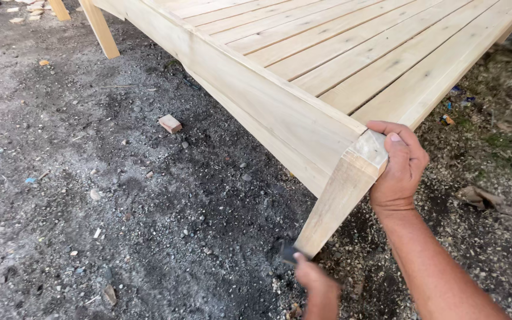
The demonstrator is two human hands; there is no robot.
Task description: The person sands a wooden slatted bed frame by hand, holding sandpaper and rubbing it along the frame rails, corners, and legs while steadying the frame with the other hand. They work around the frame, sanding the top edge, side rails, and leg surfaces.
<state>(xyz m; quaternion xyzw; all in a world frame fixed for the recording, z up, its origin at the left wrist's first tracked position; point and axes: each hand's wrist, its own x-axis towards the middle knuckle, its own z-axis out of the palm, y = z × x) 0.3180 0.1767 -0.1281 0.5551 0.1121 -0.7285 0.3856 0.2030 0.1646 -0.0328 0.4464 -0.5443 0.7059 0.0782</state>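
Sanding of the corner leg (334, 198) of the pale wooden bed frame (327, 59) appears under way: right hand (399, 168) clamped over the leg's top, left hand (315, 283) pinching a dark pad (288, 253) at its foot, next needing steady strokes.
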